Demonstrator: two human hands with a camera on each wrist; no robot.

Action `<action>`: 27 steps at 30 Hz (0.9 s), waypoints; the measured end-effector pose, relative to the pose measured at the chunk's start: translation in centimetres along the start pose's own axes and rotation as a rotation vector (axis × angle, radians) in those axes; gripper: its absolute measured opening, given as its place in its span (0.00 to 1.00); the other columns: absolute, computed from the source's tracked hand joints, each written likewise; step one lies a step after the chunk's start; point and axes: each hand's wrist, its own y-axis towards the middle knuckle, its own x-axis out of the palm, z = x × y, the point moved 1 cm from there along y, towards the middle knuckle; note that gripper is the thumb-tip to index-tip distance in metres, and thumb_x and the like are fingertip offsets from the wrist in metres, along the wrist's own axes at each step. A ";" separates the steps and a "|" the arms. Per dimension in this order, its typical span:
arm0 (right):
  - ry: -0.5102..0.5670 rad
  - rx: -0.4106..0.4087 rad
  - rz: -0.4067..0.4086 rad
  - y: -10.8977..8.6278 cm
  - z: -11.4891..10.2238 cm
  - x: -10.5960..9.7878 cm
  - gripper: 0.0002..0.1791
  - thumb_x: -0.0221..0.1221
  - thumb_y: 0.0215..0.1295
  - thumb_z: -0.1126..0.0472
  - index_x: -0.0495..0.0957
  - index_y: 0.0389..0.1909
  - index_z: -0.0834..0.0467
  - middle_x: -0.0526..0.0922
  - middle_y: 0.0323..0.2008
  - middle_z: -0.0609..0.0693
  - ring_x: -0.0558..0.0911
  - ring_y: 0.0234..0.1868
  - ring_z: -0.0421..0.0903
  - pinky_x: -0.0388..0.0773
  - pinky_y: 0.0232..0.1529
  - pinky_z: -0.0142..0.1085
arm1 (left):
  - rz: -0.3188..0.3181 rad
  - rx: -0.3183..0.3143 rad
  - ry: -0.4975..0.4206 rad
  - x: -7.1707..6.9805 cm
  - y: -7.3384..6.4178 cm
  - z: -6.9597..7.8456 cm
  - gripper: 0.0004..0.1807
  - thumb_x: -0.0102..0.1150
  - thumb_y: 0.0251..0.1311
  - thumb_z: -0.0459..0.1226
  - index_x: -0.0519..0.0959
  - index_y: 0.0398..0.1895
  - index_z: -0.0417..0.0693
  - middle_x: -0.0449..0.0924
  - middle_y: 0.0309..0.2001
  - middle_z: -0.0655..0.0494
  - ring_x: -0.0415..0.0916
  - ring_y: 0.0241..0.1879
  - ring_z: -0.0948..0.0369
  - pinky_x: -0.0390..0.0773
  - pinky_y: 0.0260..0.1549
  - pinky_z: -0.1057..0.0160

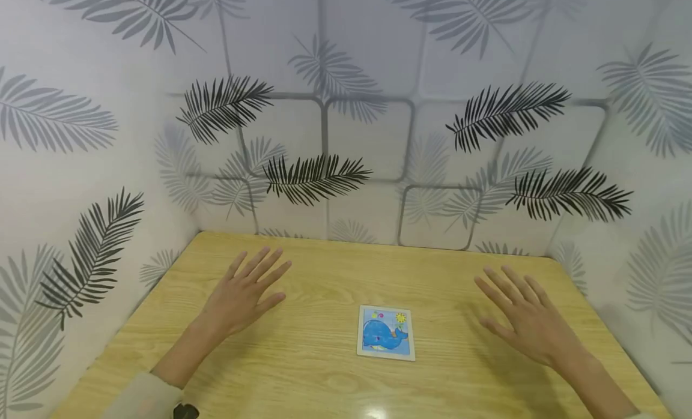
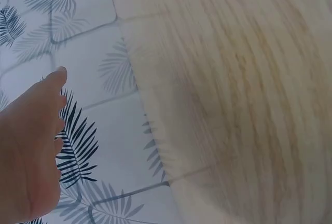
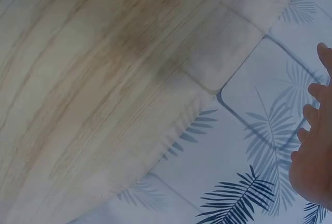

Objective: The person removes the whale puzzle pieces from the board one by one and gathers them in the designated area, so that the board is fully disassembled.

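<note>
A small square picture puzzle (image 1: 386,334) with a white border lies flat on the table, showing a blue whale and a yellow flower. To its left, my left hand (image 1: 241,296) hovers over the wood with fingers spread and nothing in it. My right hand (image 1: 527,320) is held the same way on the other side, fingers straight and apart, its shadow falling on the tabletop. In the left wrist view the left hand (image 2: 33,141) shows from the side, against the wall. The right wrist view has the right hand (image 3: 315,130) at its right edge.
The light wooden table (image 1: 303,371) runs back to a wall (image 1: 367,137) patterned with grey and black leaves and rounded rectangles. Similar walls close in on the left and right. A dark object (image 1: 186,411) shows by the left sleeve (image 1: 146,398) at the bottom.
</note>
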 end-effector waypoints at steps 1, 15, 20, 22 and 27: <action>0.024 0.006 -0.014 0.0 -0.2 0.0 0.42 0.61 0.72 0.42 0.60 0.81 0.51 0.54 0.83 0.51 0.42 0.84 0.50 0.30 0.81 0.48 | -0.011 -0.001 -0.027 0.0 0.0 0.2 0.35 0.54 0.74 0.55 0.65 0.80 0.53 0.56 0.81 0.49 0.55 0.79 0.46 0.44 0.78 0.41; 0.467 0.116 -0.100 3.6 -3.9 0.9 0.36 0.59 0.78 0.53 0.59 0.81 0.49 0.64 0.77 0.59 0.63 0.75 0.66 0.60 0.64 0.73 | -0.116 -0.009 -0.354 1.7 1.7 3.8 0.31 0.52 0.78 0.53 0.69 0.78 0.52 0.66 0.76 0.47 0.64 0.75 0.46 0.60 0.72 0.37; 0.593 0.148 -0.138 4.5 -4.5 1.6 0.34 0.57 0.79 0.53 0.59 0.81 0.53 0.64 0.77 0.58 0.64 0.75 0.65 0.62 0.67 0.70 | -0.224 -0.039 -0.479 2.3 2.6 5.4 0.32 0.46 0.79 0.58 0.67 0.79 0.56 0.66 0.77 0.50 0.63 0.76 0.48 0.60 0.72 0.36; 0.635 0.165 -0.152 4.9 -4.8 1.9 0.34 0.57 0.79 0.53 0.59 0.81 0.54 0.65 0.77 0.58 0.65 0.75 0.64 0.65 0.67 0.68 | -0.254 -0.041 -0.520 2.4 2.9 6.0 0.33 0.45 0.79 0.59 0.67 0.79 0.57 0.66 0.77 0.52 0.63 0.76 0.48 0.60 0.72 0.36; 0.693 0.175 -0.170 6.0 -5.6 2.4 0.32 0.60 0.78 0.55 0.65 0.78 0.57 0.70 0.73 0.59 0.74 0.68 0.64 0.75 0.60 0.63 | -0.296 -0.034 -0.561 2.6 3.5 7.3 0.31 0.46 0.79 0.57 0.67 0.78 0.58 0.67 0.76 0.53 0.63 0.75 0.49 0.61 0.72 0.37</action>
